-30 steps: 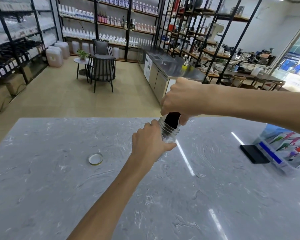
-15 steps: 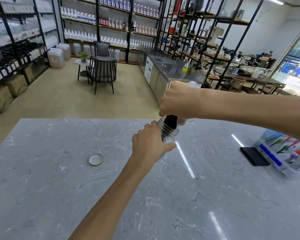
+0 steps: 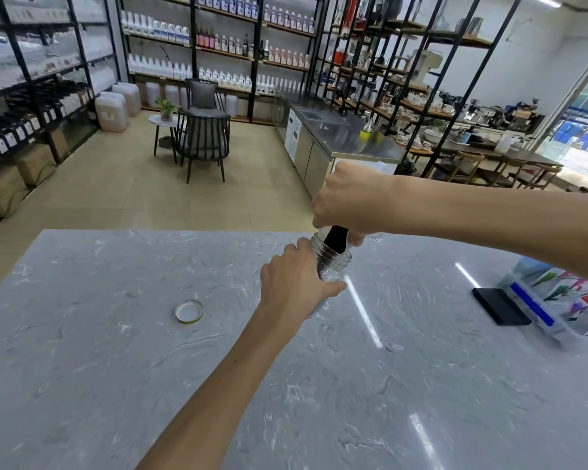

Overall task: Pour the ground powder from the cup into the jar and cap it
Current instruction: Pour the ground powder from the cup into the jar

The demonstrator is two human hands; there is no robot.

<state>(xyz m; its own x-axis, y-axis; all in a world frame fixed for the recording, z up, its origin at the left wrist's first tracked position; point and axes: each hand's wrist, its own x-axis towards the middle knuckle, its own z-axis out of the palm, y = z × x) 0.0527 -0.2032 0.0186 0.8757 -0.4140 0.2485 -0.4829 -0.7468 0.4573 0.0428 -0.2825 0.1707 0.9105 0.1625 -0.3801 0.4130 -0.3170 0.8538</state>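
Left hand [image 3: 294, 283] wrapped around the body of the clear glass jar [image 3: 331, 266], gripping it, jar tilted a bit, mouth up toward the cup. Right hand [image 3: 348, 201] clenched over the cup [image 3: 336, 238] from above, cup tipped mouth-down right at the jar's threaded neck; dark inside of the cup shows at the jar mouth, rim touching or just inside it, cannot tell which. Most of the cup hidden by the hand. Powder itself not clearly visible. Jar bottom hidden behind left hand, so cannot tell if it rests on the surface [image 3: 319, 385] or is lifted. Lid [image 3: 189, 311] lies flat on the grey marbled surface, well left of the jar, inner side up, gold rim. On the right, a black flat slab [image 3: 499, 310] just beside a clear plastic box [image 3: 564, 300] with colourful contents. Background: shelving racks [image 3: 218, 45] with bottles, a dark chair [image 3: 202, 144], a steel counter [image 3: 340, 130].
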